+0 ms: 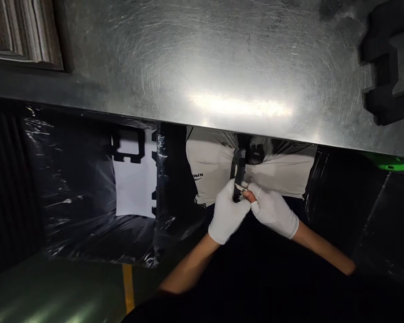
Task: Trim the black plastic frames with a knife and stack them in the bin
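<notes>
The knife (238, 174) (black, apparently folding) stands upright just below the table (256, 121) edge, against a white bag (212, 163). The left hand (227, 214) is closed round its handle. The right hand (275, 211) pinches near the blade with a bare fingertip, so a slip could cut it.

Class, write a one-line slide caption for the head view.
White-gloved left hand grips a slim black part, right hand touching it, by a scratched steel table.
</notes>
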{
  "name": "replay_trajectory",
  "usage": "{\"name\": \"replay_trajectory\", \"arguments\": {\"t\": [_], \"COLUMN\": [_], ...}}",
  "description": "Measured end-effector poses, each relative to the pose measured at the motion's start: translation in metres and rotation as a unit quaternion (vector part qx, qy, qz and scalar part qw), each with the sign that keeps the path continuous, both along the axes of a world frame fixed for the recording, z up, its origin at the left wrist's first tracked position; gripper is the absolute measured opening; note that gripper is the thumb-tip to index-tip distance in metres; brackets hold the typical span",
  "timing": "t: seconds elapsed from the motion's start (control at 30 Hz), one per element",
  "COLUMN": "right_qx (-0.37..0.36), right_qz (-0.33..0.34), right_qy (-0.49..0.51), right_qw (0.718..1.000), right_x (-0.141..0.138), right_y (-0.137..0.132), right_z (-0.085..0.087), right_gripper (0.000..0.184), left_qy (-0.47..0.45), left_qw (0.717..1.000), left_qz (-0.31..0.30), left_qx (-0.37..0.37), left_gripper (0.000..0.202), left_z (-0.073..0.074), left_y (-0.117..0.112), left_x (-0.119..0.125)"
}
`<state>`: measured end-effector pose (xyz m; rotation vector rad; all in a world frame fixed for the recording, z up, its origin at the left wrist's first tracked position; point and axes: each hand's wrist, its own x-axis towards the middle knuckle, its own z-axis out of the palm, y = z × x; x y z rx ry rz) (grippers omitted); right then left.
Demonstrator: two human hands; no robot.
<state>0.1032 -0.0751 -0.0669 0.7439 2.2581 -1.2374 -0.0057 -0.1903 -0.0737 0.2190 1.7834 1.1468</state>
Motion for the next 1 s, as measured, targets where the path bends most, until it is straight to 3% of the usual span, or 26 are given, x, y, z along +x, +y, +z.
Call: {"name": "replay_trajectory", "arguments": {"t": [0.13, 0.2, 0.3, 0.4, 0.53, 0.63, 0.7, 0.8, 0.87, 0.93, 1.0], "right_qx": [-0.053, -0.075, -0.052, -0.019, -0.154, -0.183, -0.148, -0.140, -0.153, -0.176, -0.206], "right_qz": [0.007, -0.062, -0.203, -0.280, -0.226, -0.207, -0.251, -0.316, -0.352, -0.376, -0.383], "right_qy": [0.038, 0.048, 0.090, 0.180, 0.210, 0.136, 0.108, 0.103, 0.100, 0.100, 0.114], "right_qw": [0.998, 0.994, 0.974, 0.943, 0.939, 0.951, 0.950, 0.933, 0.918, 0.904, 0.893], "right_x": [0.010, 0.015, 0.017, 0.010, -0.002, -0.006, -0.005, -0.003, -0.004, -0.010, -0.019], "right_y": [0.023, 0.034, 0.044, 0.051, 0.062, 0.064, 0.063, 0.056, 0.047, 0.034, 0.019], "right_z": [0.005, 0.008, 0.012, 0.015, 0.017, 0.013, 0.010, 0.004, 0.000, -0.005, -0.009], "right_gripper": [0.038, 0.043, 0.045, 0.039, 0.055, 0.036, 0.031, 0.033, 0.039, 0.044, 0.044], "left_qy": [0.005, 0.037, 0.099, 0.105, 0.016, -0.062, 0.006, 0.172, 0.166, 0.090, 0.030], "left_qw": [0.998, 0.991, 0.972, 0.961, 0.956, 0.965, 0.983, 0.984, 0.983, 0.994, 0.998], "left_qz": [-0.054, -0.093, -0.151, -0.229, -0.283, -0.243, -0.171, 0.009, 0.073, 0.042, -0.016], "left_qx": [-0.030, -0.084, -0.150, -0.110, -0.075, -0.082, -0.071, -0.054, -0.043, -0.036, -0.049], "left_gripper": [0.021, 0.026, 0.037, 0.043, 0.043, 0.046, 0.041, 0.022, 0.040, 0.053, 0.051], "left_z": [0.013, 0.022, 0.036, 0.049, 0.052, 0.046, 0.044, 0.051, 0.059, 0.063, 0.062], "left_y": [-0.001, -0.005, -0.014, -0.018, -0.007, 0.007, 0.012, 0.002, -0.011, -0.025, -0.034], "left_x": [-0.014, -0.027, -0.049, -0.072, -0.098, -0.109, -0.109, -0.095, -0.079, -0.061, -0.046]}}
